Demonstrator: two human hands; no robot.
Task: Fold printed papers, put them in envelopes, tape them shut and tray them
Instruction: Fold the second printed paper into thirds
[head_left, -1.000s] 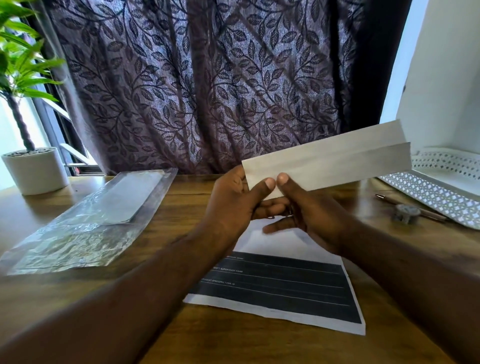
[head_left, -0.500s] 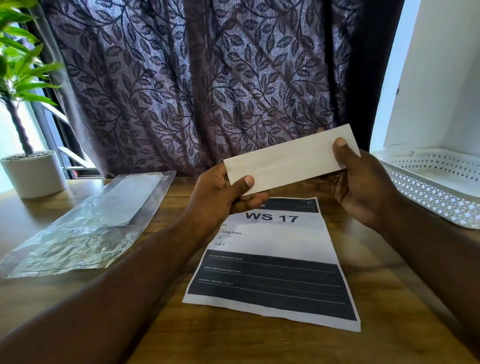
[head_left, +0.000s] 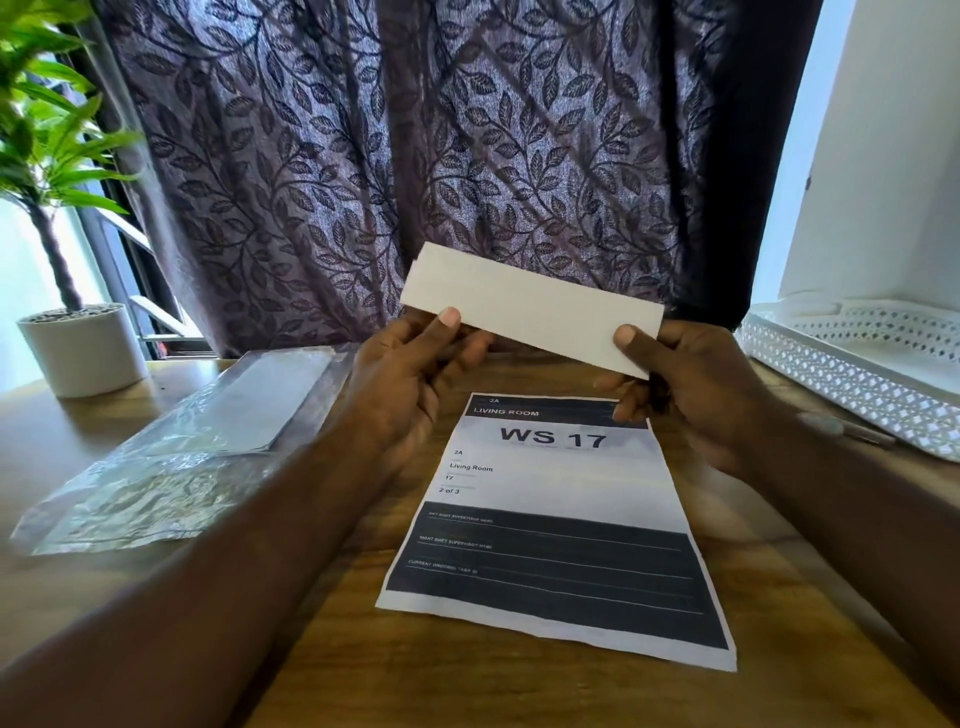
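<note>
White envelopes (head_left: 244, 410) inside clear plastic bag (head_left: 130, 501)

Close head-worn view, forward and down

You hold a long folded white paper (head_left: 530, 306) in the air, tilted down to your right, your left hand (head_left: 410, 374) and right hand (head_left: 691, 389) pinching its ends. Under it a printed sheet (head_left: 556, 519) headed "WS 17" lies flat on the tabletop (head_left: 519, 696). A white perforated tray (head_left: 852, 384) sits at your right.
</note>
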